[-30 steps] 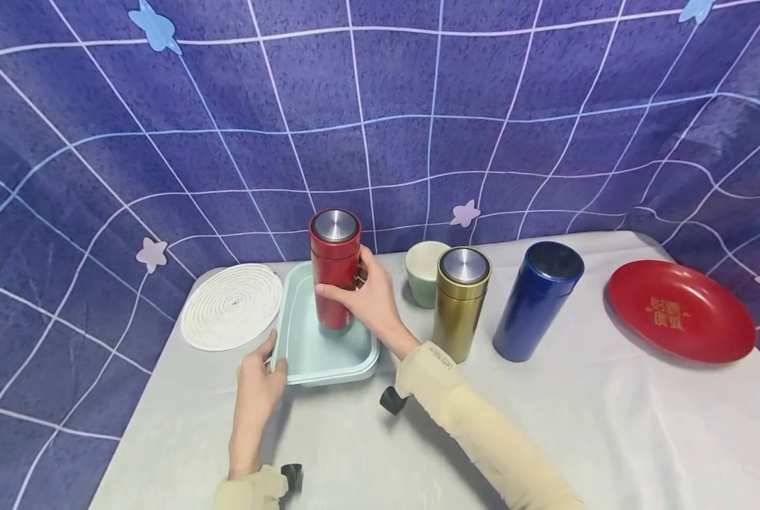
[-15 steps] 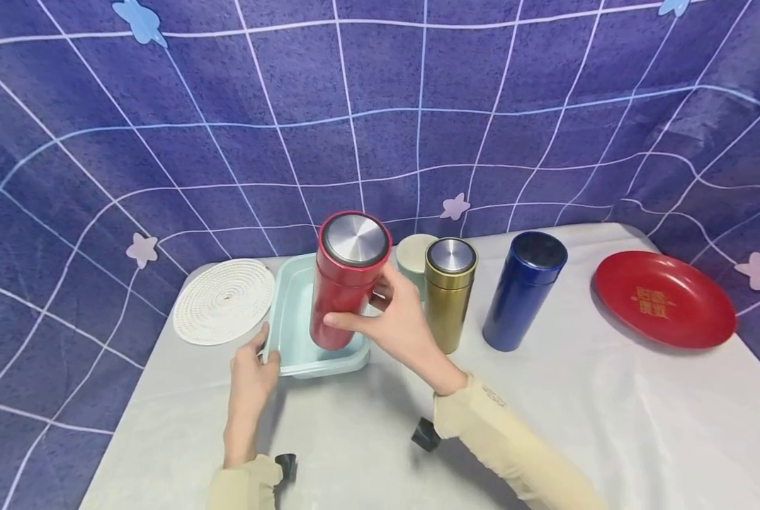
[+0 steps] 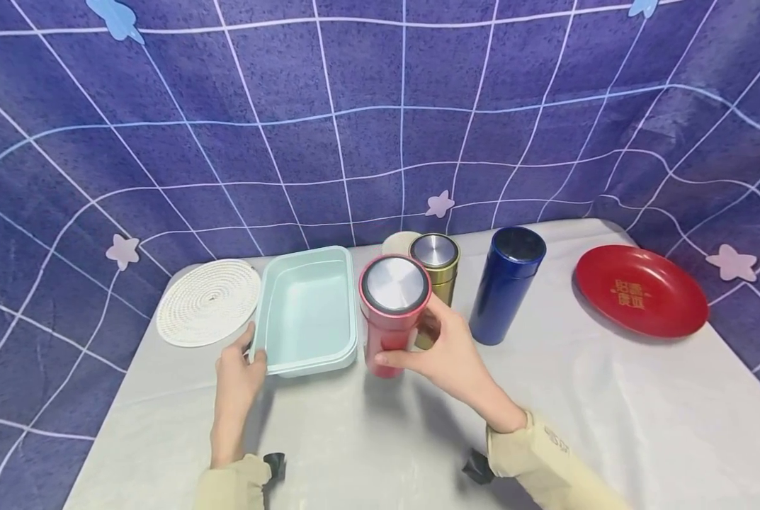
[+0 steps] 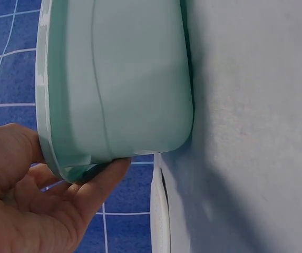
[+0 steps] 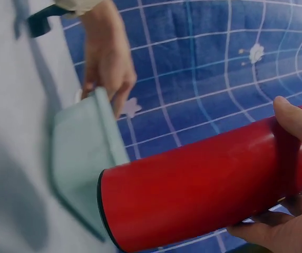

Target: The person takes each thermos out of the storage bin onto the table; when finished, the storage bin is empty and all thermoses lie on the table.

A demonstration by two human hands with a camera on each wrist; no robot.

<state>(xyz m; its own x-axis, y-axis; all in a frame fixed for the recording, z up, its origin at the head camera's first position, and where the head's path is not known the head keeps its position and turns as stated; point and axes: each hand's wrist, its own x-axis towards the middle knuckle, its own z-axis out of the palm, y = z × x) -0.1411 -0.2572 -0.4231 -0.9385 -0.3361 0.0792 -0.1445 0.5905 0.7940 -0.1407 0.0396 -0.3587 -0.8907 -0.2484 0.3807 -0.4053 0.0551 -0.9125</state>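
The right hand [image 3: 446, 350] wraps its fingers and thumb around the red cylindrical metal flask with a brushed steel lid [image 3: 392, 315], holding it at centre frame, just right of the pale mint rectangular plastic tray [image 3: 278, 358]; whether its base touches the table [image 3: 609, 418] I cannot tell. The left hand [image 3: 236, 372] pinches the tray's near left corner, thumb on the rim. The flask looks rigid and smooth, likely slippery and moderately heavy, so a full wrap around mid-body suits it. The tray seems light and stiff. To the right stand a gold metal flask [image 3: 435, 273] and a dark blue cylindrical flask [image 3: 503, 283].
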